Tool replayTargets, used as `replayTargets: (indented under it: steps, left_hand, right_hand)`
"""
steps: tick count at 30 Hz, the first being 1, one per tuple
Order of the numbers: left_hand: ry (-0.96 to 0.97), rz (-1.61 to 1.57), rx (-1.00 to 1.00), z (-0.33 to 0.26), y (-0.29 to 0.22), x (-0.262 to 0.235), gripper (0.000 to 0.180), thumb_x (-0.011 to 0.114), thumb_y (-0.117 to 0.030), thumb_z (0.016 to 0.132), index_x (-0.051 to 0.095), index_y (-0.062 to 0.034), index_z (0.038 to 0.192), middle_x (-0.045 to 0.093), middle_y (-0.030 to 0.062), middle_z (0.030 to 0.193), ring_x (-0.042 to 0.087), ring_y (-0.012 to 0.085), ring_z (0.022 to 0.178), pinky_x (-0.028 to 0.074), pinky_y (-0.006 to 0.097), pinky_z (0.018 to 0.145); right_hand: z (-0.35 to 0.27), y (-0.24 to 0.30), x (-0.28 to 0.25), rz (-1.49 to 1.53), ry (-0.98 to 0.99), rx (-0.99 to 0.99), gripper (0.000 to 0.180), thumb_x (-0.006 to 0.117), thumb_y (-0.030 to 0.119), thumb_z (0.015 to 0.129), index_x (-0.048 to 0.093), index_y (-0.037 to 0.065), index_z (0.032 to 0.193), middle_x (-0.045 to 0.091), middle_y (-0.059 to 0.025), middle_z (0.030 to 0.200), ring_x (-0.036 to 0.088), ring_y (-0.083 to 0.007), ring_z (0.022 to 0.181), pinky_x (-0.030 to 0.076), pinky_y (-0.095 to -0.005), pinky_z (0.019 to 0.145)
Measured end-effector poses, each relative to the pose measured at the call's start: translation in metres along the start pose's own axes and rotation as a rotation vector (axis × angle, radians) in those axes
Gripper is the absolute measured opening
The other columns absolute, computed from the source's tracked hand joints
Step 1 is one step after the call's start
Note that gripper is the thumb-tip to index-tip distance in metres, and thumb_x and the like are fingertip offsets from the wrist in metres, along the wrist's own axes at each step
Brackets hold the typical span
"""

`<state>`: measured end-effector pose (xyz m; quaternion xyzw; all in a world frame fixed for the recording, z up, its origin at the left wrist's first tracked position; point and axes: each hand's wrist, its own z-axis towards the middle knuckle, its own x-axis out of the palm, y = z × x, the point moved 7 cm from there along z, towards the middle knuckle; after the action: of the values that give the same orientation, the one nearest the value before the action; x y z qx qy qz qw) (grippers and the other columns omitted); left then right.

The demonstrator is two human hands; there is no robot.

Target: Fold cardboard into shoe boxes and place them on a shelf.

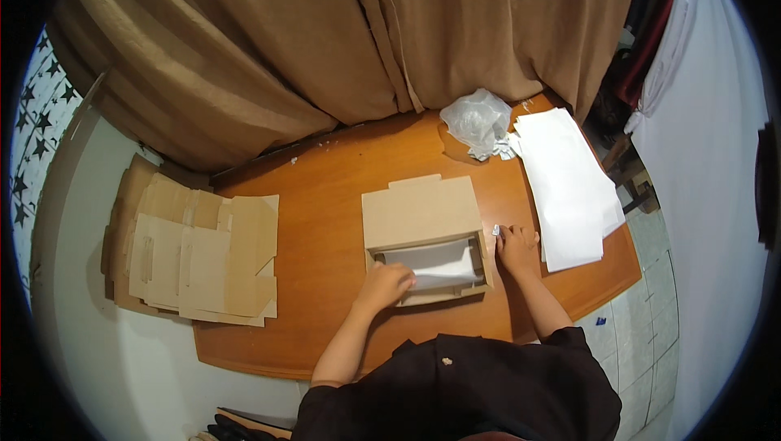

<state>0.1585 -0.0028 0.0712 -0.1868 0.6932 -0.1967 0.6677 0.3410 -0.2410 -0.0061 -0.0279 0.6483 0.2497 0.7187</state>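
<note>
An open cardboard box lies in front of me, its lid folded back away from me. White paper lines its inside, with a crease running from my fingertips. My left hand reaches over the box's near left corner, fingers bent together at the paper's edge; its fingertips are partly hidden. Just right of the box, my right hand is low over the table, closed with thumb and finger on a small white-and-blue packet. What the packet contains does not show.
Flattened cardboard boxes are stacked at the table's left. White paper sheets lie at the right edge. A clear plastic bag sits at the back, small white pieces beside it. Brown curtains hang behind the wooden table.
</note>
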Motion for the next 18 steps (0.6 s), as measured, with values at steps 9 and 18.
replayTargets:
  steps: [9, 18]
  left_hand:
    - [-0.451, 0.363, 0.029, 0.019, -0.001, -0.006, 0.021, 0.069, -0.026, 0.071, 0.063, -0.0108, 0.084, 0.059, 0.0053, 0.083, 0.056, 0.0242, 0.083, 0.039, 0.038, 0.070]
    - [-0.456, 0.345, 0.034, 0.008, 0.014, 0.011, 0.028, 0.072, -0.024, 0.067, 0.063, -0.0125, 0.091, 0.057, 0.0051, 0.086, 0.054, 0.0242, 0.080, 0.039, 0.038, 0.069]
  right_hand:
    - [-0.080, -0.023, -0.005, 0.214, 0.052, 0.253, 0.023, 0.068, 0.021, 0.074, 0.056, 0.013, 0.091, 0.060, -0.0019, 0.085, 0.053, -0.0229, 0.092, 0.021, -0.0586, 0.094]
    - [-0.096, 0.006, -0.061, 0.490, -0.268, 0.279, 0.032, 0.062, 0.019, 0.080, 0.057, 0.015, 0.111, 0.060, -0.0021, 0.085, 0.054, -0.0186, 0.093, 0.016, -0.0505, 0.095]
